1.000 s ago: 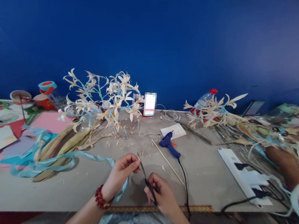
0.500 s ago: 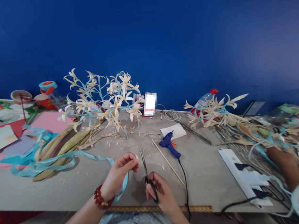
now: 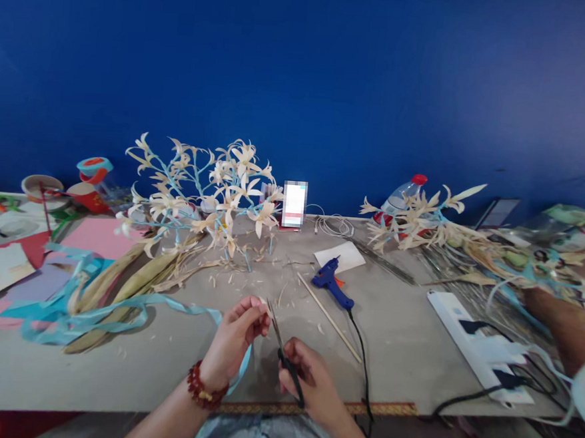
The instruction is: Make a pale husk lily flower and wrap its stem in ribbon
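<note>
Scissors (image 3: 282, 353) with black handles are held in my right hand (image 3: 308, 380), fingers through the loops. Their blades point up and left, the tips at the fingertips of my left hand (image 3: 240, 332). My left hand is closed in a pinch on a small pale piece (image 3: 263, 302), mostly hidden by the fingers; its kind I cannot make out. A light-blue ribbon (image 3: 186, 306) runs from the left of the table behind my left hand and hangs down beside the wrist. Pale scraps (image 3: 233, 278) lie scattered beyond the hands.
Cream flowers on blue stems (image 3: 229, 194) stand at the back. A blue glue gun (image 3: 333, 282) lies right of a thin stick (image 3: 330, 320). Dried husks (image 3: 132, 288) lie left. A power strip (image 3: 474, 345) sits right, near another person's arm (image 3: 560, 324).
My right hand has shifted slightly left with the scissors, and the blade tips have come up to the left fingertips. The left hand has barely moved.
</note>
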Tool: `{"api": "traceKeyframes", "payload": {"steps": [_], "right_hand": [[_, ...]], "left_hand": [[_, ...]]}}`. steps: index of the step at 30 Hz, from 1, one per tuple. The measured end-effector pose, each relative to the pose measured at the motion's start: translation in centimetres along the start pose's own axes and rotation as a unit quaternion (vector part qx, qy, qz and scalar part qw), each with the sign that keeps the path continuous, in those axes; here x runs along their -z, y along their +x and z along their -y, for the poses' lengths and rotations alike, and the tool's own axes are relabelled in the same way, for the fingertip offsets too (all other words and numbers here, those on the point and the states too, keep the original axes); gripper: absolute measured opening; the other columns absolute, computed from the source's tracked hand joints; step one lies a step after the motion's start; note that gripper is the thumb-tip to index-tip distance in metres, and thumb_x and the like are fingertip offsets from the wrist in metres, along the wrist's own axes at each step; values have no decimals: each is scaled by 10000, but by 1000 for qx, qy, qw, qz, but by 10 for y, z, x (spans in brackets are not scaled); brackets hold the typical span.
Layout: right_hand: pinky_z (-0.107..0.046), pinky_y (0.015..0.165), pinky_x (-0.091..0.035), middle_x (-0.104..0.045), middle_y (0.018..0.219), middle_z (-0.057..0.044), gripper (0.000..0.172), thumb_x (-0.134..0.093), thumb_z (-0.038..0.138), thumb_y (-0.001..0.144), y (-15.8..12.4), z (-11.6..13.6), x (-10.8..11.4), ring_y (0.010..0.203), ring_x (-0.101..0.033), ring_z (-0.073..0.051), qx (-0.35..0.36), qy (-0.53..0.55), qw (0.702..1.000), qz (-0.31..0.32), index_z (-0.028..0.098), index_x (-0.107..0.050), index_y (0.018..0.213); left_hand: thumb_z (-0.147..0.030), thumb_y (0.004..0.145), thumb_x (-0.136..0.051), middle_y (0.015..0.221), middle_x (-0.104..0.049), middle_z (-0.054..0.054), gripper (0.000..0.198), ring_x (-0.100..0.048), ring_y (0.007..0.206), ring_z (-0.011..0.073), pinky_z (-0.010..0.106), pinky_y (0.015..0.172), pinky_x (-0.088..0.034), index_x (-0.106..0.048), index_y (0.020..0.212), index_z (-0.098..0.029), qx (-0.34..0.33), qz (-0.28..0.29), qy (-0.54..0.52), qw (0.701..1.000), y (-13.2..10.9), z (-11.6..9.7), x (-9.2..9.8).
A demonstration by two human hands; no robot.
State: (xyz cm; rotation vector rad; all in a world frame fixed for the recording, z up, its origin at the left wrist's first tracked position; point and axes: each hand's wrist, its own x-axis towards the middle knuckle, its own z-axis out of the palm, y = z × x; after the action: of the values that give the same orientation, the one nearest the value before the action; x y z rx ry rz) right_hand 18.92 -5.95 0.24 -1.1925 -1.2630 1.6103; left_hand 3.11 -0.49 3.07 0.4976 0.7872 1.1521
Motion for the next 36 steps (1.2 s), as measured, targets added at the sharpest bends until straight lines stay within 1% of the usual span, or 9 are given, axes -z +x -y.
{"api": "traceKeyframes", "payload": {"steps": [6, 13, 17, 24, 31, 36], "right_hand": [[-198, 465, -327, -448, 531, 84, 367, -693, 439, 736, 5, -1, -3, 454, -433, -80, -9, 7, 1000, -8, 220, -401, 696], [-189, 427, -320, -410, 513, 99, 388, -687, 461, 746, 6, -8, -2, 408, -404, -66, -3, 13, 1000, -12, 224, -386, 683], [-183, 425, -318, -424, 498, 97, 392, -693, 454, 740, 5, -11, -1, 406, -398, -63, -8, 7, 1000, -16, 224, -383, 673], [-181, 415, -319, -438, 488, 95, 364, -689, 431, 750, 7, -17, 1, 403, -391, -64, -3, -4, 1000, -19, 220, -402, 670], [-186, 409, -297, -424, 448, 104, 400, -689, 471, 738, 5, -11, 5, 384, -360, -58, -26, -10, 999, -29, 224, -387, 646], [-186, 423, -327, -460, 487, 98, 366, -717, 402, 691, 2, -3, 6, 402, -419, -63, -44, 18, 999, -19, 222, -401, 660]], "left_hand": [[-233, 782, -709, 645, -599, -16, 137, -542, 586, 89, 203, 561, -434, -600, 741, -160, -11, -8, 18, 1000, 1, 1, 1], [-238, 788, -703, 641, -597, -14, 143, -534, 588, 92, 205, 565, -430, -592, 743, -160, -12, -4, 20, 1000, 2, 2, 2], [-247, 784, -703, 644, -596, -12, 150, -532, 591, 96, 210, 564, -424, -589, 744, -159, -15, -5, 31, 999, 2, 3, 2], [-255, 795, -690, 642, -586, -20, 162, -515, 587, 88, 207, 585, -415, -587, 713, -160, -60, -10, 84, 995, 1, 1, 1], [-267, 807, -677, 684, -623, 4, 144, -543, 628, 108, 226, 621, -429, -603, 746, -160, -66, -8, 117, 991, 0, 0, 2], [-283, 839, -638, 685, -620, 5, 143, -547, 648, 122, 240, 648, -431, -607, 763, -166, -95, 2, 167, 981, -1, 0, 4]]}}
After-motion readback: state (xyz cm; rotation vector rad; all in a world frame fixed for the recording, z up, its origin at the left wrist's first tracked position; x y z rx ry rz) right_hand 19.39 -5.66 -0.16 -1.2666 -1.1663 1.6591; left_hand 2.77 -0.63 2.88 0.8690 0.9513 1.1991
